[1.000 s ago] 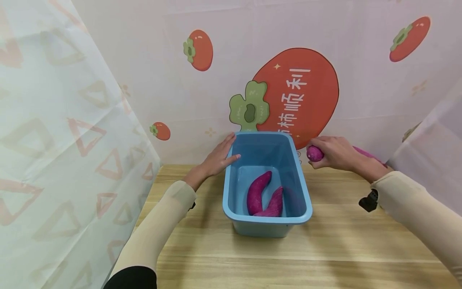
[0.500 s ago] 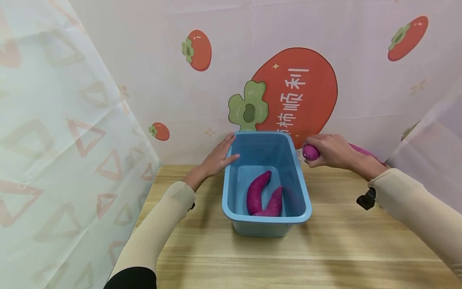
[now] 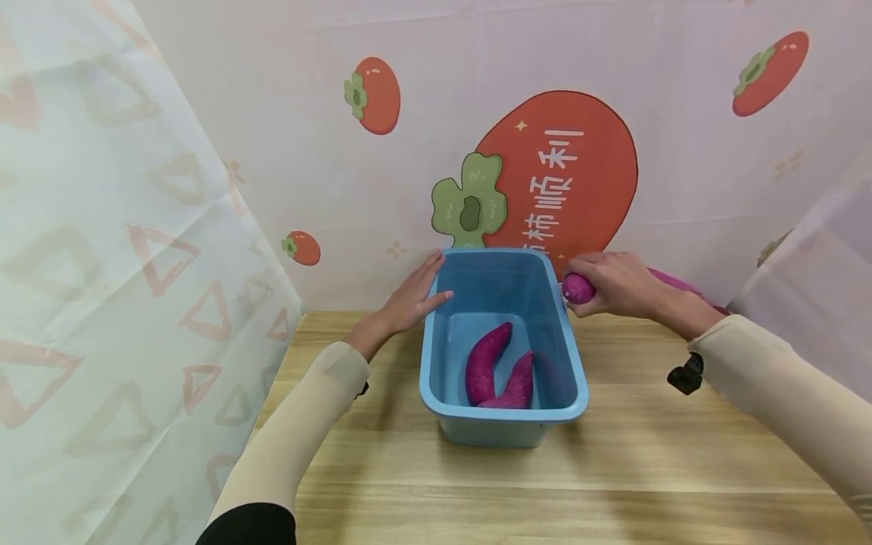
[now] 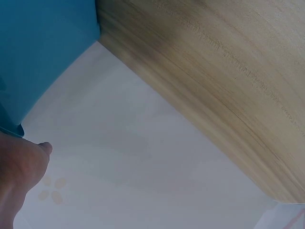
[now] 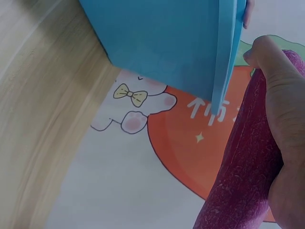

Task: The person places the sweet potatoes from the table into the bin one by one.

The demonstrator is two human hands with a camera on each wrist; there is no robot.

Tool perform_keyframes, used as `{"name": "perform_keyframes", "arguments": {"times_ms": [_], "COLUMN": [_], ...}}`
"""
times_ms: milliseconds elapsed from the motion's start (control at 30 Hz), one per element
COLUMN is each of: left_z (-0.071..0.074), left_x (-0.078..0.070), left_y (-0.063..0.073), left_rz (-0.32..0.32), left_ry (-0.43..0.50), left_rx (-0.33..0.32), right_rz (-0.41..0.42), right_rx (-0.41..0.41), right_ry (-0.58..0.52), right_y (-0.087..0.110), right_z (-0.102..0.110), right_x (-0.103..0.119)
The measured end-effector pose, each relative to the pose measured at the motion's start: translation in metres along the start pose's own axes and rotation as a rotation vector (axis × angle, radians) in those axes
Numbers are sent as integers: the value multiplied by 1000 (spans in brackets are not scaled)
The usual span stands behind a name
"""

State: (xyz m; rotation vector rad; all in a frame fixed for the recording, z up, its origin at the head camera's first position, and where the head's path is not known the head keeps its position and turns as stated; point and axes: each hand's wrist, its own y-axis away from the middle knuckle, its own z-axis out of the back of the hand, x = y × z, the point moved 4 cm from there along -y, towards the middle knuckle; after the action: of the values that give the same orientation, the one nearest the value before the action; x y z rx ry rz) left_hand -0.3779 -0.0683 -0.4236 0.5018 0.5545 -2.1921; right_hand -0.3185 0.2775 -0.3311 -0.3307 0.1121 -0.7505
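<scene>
A blue plastic basin point(image 3: 504, 415) stands on the table, with two purple sweet potatoes, a curved one point(image 3: 485, 365) and a shorter-looking one point(image 3: 519, 381), lying inside near its front wall. My left hand point(image 3: 411, 297) rests on the basin's far left rim, fingers straight along the outside and thumb over the edge. Beyond the right rim, my right hand point(image 3: 616, 284) grips a long purple sweet potato point(image 5: 243, 152), its rounded end toward the basin. The rest of it runs back under my wrist to the right. In the right wrist view it slants beside the basin's outer wall.
The wooden table point(image 3: 381, 484) carries the basin near its back edge. Behind rises a white backdrop point(image 3: 259, 113) printed with persimmons, and similar sheets hang at left and right. A black wrist device point(image 3: 685, 374) sits at my right cuff.
My right hand has moved a little left, bringing the gripped sweet potato close to the basin's right rim. The left hand, basin and the two sweet potatoes inside stay where they were.
</scene>
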Motion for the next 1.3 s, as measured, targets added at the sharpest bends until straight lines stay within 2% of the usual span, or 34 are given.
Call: {"name": "perform_keyframes", "arguments": {"times_ms": [167, 1300], "left_z": [-1, -3], "left_x": [0, 2], "left_y": [0, -1], "left_rz": [0, -9], "left_ry": [11, 10], "left_rx": [6, -8], "right_rz": [43, 174], "right_rx": [-11, 0], "right_ry": [-26, -90], "right_y": [-2, -28], "right_z": [0, 1], "right_x": [4, 40]}}
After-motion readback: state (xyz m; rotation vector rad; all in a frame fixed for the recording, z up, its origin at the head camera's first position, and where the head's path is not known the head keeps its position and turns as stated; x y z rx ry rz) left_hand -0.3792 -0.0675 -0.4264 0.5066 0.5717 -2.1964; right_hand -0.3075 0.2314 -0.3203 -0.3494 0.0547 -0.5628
